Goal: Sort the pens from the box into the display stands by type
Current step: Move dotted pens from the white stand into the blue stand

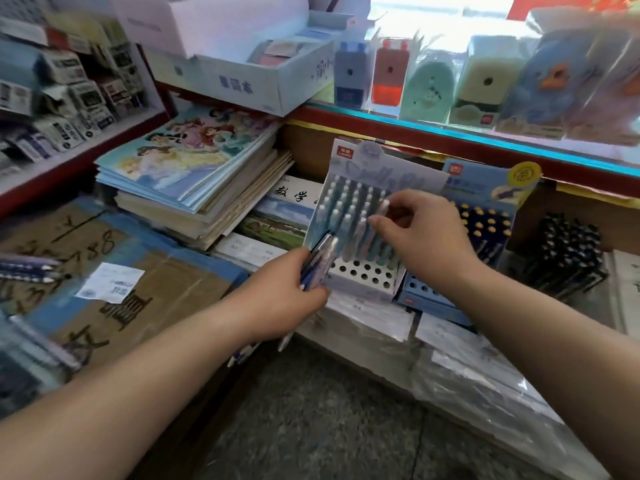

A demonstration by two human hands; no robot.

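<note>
My left hand [284, 292] grips a bundle of pens [320, 258], blue and pale ones, with their ends sticking out above and below the fist. It hovers at the left front corner of a pale blue display stand [360, 275] whose back rows hold pastel pens and whose front holes are empty. My right hand [415, 233] pinches a pale pen [382, 207] over the stand's filled rows. A second blue stand [485, 223] with dark, yellow-tipped pens sits to the right. A black batch of pens [568, 254] stands further right.
A taped cardboard box [114, 271] lies at the left with loose pens [27, 268] on it. Stacked notebooks [197, 174] sit behind it. Pencil sharpeners [433, 77] line the upper shelf. Wrapped packs [467, 348] lie under the stands. Grey floor is below.
</note>
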